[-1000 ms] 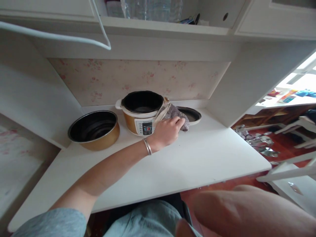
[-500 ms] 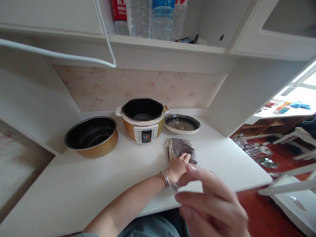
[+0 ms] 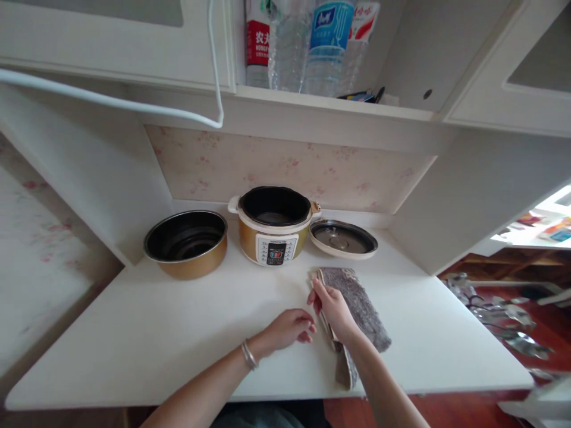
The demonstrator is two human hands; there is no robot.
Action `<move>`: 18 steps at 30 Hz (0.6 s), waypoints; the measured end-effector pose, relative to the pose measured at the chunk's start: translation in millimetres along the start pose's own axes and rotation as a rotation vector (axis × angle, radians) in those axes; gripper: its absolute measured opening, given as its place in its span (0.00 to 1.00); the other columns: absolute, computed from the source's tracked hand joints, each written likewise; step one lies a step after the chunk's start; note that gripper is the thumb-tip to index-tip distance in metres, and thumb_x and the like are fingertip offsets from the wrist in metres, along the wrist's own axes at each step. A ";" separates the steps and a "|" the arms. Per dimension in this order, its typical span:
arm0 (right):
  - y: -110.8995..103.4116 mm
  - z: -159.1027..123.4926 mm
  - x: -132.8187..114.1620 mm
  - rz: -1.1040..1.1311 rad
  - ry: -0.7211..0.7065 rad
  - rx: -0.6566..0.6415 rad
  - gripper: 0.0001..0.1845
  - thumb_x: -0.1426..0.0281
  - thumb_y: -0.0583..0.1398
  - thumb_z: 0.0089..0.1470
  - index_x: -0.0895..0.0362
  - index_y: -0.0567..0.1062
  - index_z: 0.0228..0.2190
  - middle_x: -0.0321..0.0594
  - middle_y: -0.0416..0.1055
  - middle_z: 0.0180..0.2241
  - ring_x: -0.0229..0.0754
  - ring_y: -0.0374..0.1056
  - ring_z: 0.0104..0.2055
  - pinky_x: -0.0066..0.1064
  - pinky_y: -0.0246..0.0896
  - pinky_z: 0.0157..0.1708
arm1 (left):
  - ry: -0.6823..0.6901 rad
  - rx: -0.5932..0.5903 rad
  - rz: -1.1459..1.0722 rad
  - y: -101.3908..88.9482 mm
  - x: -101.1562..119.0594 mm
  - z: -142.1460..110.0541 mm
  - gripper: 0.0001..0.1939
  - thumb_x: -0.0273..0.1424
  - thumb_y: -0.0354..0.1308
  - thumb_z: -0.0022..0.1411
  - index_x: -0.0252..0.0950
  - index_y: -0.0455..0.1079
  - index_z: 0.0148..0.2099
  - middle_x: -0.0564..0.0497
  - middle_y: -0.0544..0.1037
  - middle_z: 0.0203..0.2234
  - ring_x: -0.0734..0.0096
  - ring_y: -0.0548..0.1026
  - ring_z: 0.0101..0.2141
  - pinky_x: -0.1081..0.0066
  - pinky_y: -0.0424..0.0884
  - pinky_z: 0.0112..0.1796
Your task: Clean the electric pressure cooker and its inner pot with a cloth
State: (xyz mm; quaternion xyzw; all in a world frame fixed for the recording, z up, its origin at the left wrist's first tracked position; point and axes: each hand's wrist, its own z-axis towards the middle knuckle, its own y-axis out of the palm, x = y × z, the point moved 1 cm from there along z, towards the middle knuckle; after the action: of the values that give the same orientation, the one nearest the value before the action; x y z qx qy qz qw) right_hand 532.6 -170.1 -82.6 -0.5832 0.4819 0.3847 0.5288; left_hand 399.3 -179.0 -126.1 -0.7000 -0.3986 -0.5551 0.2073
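A grey-brown cloth (image 3: 363, 309) with a pale border lies partly folded on the white tabletop, its near end reaching toward the front edge. My right hand (image 3: 332, 306) is over its left side, fingers curled and pinching near the upper left corner; the exact grip is partly hidden. To the left of the cloth, my left hand (image 3: 288, 329), with a silver bracelet on the wrist, hovers with loosely bent fingers and nothing in it. Behind the cloth sit a gold and white electric cooker (image 3: 276, 235) without its lid, and a round dark lid (image 3: 343, 239) lying inner side up.
A gold pot with a black inside (image 3: 190, 255) stands at the left. Overhead, a cabinet shelf (image 3: 330, 102) holds several plastic bottles (image 3: 328, 47). A white cable (image 3: 134, 106) hangs at upper left. Side panels (image 3: 428, 196) bound the tabletop (image 3: 250, 368).
The cloth now lies longer and more spread toward the front edge. My left hand has left the cloth and moved left; my right hand has come from the foreground onto it.
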 end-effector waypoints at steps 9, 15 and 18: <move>102.9 20.3 -43.0 0.043 -0.039 -0.502 0.19 0.57 0.54 0.56 0.57 0.71 0.41 0.41 0.74 0.34 0.32 0.65 0.22 0.23 0.58 0.20 | 0.050 0.787 0.152 -124.0 -35.2 -126.5 0.19 0.45 0.53 0.53 0.36 0.70 0.39 0.53 0.75 0.27 0.72 0.68 0.21 0.71 0.64 0.24; 192.5 70.9 -104.4 -0.110 0.107 -0.511 0.31 0.50 0.55 0.54 0.54 0.60 0.53 0.42 0.74 0.35 0.34 0.66 0.19 0.26 0.62 0.16 | 0.094 1.055 0.266 -150.5 -47.7 -168.3 0.20 0.49 0.51 0.56 0.38 0.70 0.38 0.57 0.66 0.16 0.68 0.67 0.21 0.71 0.64 0.26; 228.8 104.0 -119.5 -0.219 0.141 -0.408 0.30 0.50 0.55 0.54 0.59 0.64 0.50 0.43 0.74 0.31 0.38 0.68 0.19 0.29 0.65 0.17 | 0.113 1.031 0.241 -149.9 -49.0 -172.9 0.21 0.50 0.50 0.56 0.38 0.70 0.39 0.56 0.67 0.17 0.68 0.67 0.21 0.71 0.64 0.26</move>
State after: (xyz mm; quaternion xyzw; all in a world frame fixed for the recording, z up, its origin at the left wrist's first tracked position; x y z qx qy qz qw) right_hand 288.6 -43.4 -39.3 -0.7521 0.3638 0.3728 0.4036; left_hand 172.1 -232.4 -143.6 -0.5171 -0.5248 -0.2960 0.6079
